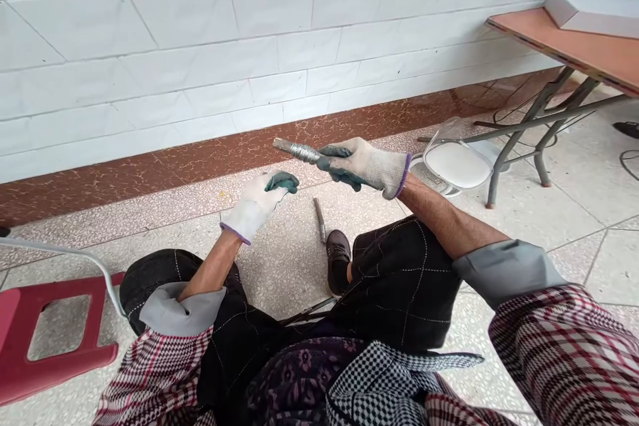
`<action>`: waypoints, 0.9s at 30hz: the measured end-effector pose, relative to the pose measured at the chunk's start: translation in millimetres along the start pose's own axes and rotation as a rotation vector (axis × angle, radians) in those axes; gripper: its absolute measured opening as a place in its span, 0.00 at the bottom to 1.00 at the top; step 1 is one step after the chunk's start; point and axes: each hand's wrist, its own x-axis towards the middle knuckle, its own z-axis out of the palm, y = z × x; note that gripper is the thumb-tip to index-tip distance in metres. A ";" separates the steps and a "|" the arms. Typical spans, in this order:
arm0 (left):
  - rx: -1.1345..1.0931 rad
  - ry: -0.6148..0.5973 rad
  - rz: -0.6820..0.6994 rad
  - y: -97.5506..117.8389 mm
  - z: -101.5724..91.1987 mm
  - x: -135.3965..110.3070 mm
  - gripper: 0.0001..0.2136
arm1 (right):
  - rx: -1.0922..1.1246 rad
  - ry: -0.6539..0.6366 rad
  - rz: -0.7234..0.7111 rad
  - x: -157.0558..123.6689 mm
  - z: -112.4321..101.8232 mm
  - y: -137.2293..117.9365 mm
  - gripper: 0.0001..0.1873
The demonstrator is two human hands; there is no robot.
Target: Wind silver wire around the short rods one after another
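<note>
My right hand (pixel 362 163), in a white knit glove with a dark green coated palm, is closed round a stick with silvery wire coiled on it (pixel 303 153). Its bare blunt end points left, and the rest runs under my fingers. My left hand (pixel 264 200), gloved alike, is off to the left and lower, apart from the stick. Its fingers are curled together, and anything thin between them cannot be made out. On the floor between my feet lies a second stick (pixel 319 215), with what looks like wire at its near end, close to my brown shoe (pixel 338 259).
A white tiled wall (pixel 272 6) with a brown marbled skirting (pixel 164 166) runs along the front. At the left stands a red plastic stool (pixel 94 319). To the right are a folding table (pixel 594 46) with a white box (pixel 596 10) and a white round seat (pixel 456 165).
</note>
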 end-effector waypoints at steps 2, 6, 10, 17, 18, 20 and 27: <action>0.219 0.017 0.108 4.1 -2.9 -2.0 0.09 | 0.071 -0.031 -0.007 0.0 0.4 -0.1 0.07; 0.638 0.043 0.198 12.5 -7.8 -6.4 0.08 | 0.009 0.023 0.010 5.6 0.3 2.2 0.06; 0.693 0.047 0.219 14.0 -8.4 -8.9 0.08 | -0.072 0.069 0.074 12.0 0.9 6.0 0.06; -0.295 -0.173 -0.127 11.3 8.2 -11.8 0.06 | -0.039 0.152 0.079 19.9 -3.7 4.2 0.07; -0.358 -0.212 -0.186 10.9 10.9 -12.2 0.06 | 0.014 0.159 0.074 19.8 -5.6 3.7 0.08; -0.393 -0.233 -0.280 10.2 14.4 -12.3 0.07 | 0.128 0.146 0.044 17.2 -8.9 2.9 0.09; -0.373 0.010 -0.348 10.5 7.5 -1.4 0.08 | 0.355 -0.274 -0.155 -1.9 -10.8 7.7 0.24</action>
